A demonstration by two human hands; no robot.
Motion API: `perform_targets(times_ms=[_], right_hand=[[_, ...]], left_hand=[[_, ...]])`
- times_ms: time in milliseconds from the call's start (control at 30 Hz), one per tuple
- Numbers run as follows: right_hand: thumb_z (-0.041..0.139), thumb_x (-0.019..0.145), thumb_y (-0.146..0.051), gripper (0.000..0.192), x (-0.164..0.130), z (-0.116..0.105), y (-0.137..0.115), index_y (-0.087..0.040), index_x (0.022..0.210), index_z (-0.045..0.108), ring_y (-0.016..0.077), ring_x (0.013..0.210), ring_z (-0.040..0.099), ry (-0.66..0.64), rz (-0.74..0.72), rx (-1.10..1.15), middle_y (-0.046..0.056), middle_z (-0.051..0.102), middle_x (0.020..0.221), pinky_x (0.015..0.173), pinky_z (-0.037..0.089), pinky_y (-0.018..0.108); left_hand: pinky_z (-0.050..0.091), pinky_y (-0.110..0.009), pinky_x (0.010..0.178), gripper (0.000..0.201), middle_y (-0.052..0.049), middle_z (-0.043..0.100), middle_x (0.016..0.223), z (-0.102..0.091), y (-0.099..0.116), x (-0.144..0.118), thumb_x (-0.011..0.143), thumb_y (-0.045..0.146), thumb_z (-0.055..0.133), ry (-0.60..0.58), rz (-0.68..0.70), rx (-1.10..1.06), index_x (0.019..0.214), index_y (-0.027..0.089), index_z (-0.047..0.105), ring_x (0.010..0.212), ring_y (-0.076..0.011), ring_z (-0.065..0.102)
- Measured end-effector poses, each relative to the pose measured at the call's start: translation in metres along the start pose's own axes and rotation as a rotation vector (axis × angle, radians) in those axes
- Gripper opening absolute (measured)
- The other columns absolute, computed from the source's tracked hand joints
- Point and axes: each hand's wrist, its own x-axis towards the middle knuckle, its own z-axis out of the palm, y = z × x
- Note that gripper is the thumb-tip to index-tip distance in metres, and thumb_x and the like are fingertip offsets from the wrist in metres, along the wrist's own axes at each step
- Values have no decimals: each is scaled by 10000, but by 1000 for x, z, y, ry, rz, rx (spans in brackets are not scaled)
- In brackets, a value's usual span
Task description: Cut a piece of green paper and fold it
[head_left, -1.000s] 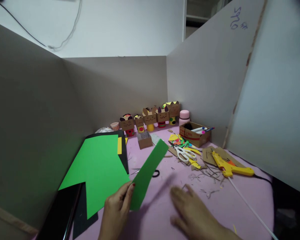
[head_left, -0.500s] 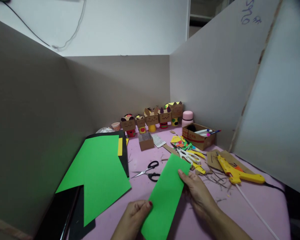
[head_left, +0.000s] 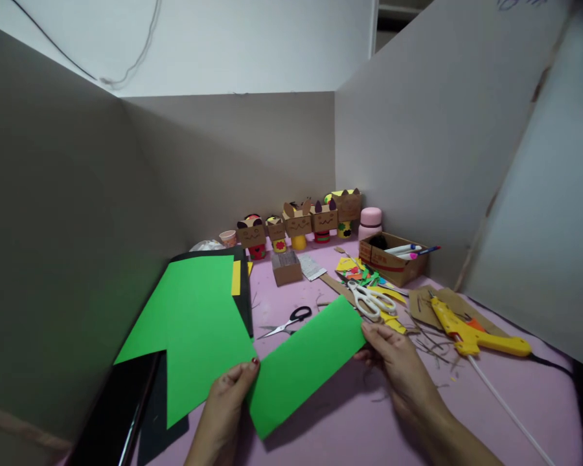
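A green paper strip (head_left: 306, 369) is held up over the pink tabletop, slanting from lower left to upper right. My left hand (head_left: 228, 401) pinches its left end, thumb on top. At the right end my right hand (head_left: 398, 366) grips the edge between thumb and fingers. Just behind the strip lie black-handled scissors (head_left: 291, 319), one handle covered by the paper. To the left of my left hand rests a larger green sheet (head_left: 199, 330) with a piece cut out of it, on top of black sheets.
White-handled scissors (head_left: 372, 299) lie among colored scraps. A yellow glue gun (head_left: 476, 333) with a glue stick is at the right. Several cardboard animal figures (head_left: 297, 223), a pink bottle (head_left: 370, 220) and a pen box (head_left: 391, 262) stand at the back. Grey partitions enclose the table.
The green strip has turned from steep to nearly sideways. My left hand has moved left and up, my right hand slightly right. The strip now covers one handle of the black scissors.
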Motion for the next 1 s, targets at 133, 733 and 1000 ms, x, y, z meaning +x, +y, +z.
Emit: perform_targets(times_ms=[133, 733, 1000], right_hand=[[837, 484, -440, 366, -2, -2, 2, -149, 640, 678, 85, 397, 563, 30, 5, 11, -36, 653, 501, 384, 359, 155], [862, 380, -439, 446, 0, -6, 1, -148, 654, 665, 62, 374, 560, 164, -5, 25, -49, 649, 467, 354, 401, 108], [827, 467, -459, 387, -3, -5, 2, -157, 639, 658, 70, 382, 536, 183, -79, -36, -48, 630, 463, 381, 410, 141]], left_hand=[[403, -211, 614, 247, 7, 652, 588, 5, 4, -6, 623, 370, 763, -37, 15, -39, 619, 144, 663, 590, -126, 542], [367, -170, 433, 286, -17, 630, 553, 15, 4, -25, 738, 394, 668, -256, -25, 149, 785, 114, 637, 449, -88, 550], [415, -190, 445, 269, 3, 605, 506, 12, 8, -21, 705, 387, 692, -209, 25, 212, 706, 121, 648, 434, -101, 539]])
